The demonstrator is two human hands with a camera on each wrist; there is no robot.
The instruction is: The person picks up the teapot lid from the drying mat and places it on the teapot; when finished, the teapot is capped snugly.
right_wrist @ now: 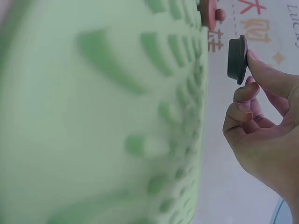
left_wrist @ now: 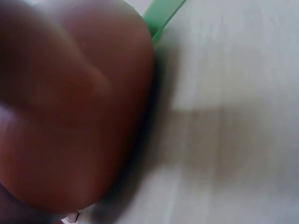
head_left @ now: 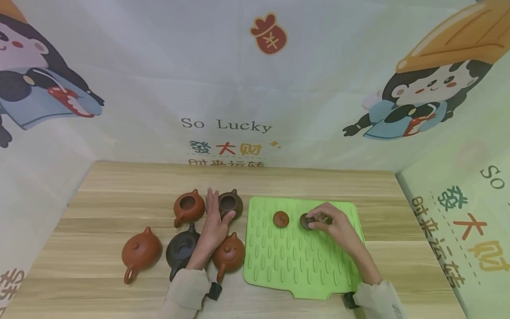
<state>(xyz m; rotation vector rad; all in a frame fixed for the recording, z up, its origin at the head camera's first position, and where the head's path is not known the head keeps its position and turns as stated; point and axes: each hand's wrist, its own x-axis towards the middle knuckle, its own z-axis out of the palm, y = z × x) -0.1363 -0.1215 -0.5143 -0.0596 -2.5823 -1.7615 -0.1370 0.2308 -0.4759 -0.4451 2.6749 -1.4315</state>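
My left hand (head_left: 214,228) holds a lidless dark brown teapot (head_left: 229,203) by its near side, the thumb at its front and straight fingers along its left; its handle is hidden. Just left of those fingers stands a lidless reddish-brown teapot (head_left: 193,211). Over the green mat (head_left: 291,261), my right hand (head_left: 338,223) pinches a small dark teapot lid (head_left: 305,221) between thumb and fingers. In the right wrist view that lid (right_wrist: 235,60) is held on edge, clear of the mat. A reddish-brown lid (head_left: 281,219) lies on the mat to its left.
Nearer the front are a lidded reddish-brown teapot (head_left: 141,250), a black teapot (head_left: 181,249) partly behind my left forearm, and another lidded reddish-brown one (head_left: 231,251) beside the mat. A blurred reddish-brown pot (left_wrist: 93,154) fills the left wrist view. Printed cloth (head_left: 223,88) backs the wooden table (head_left: 131,181).
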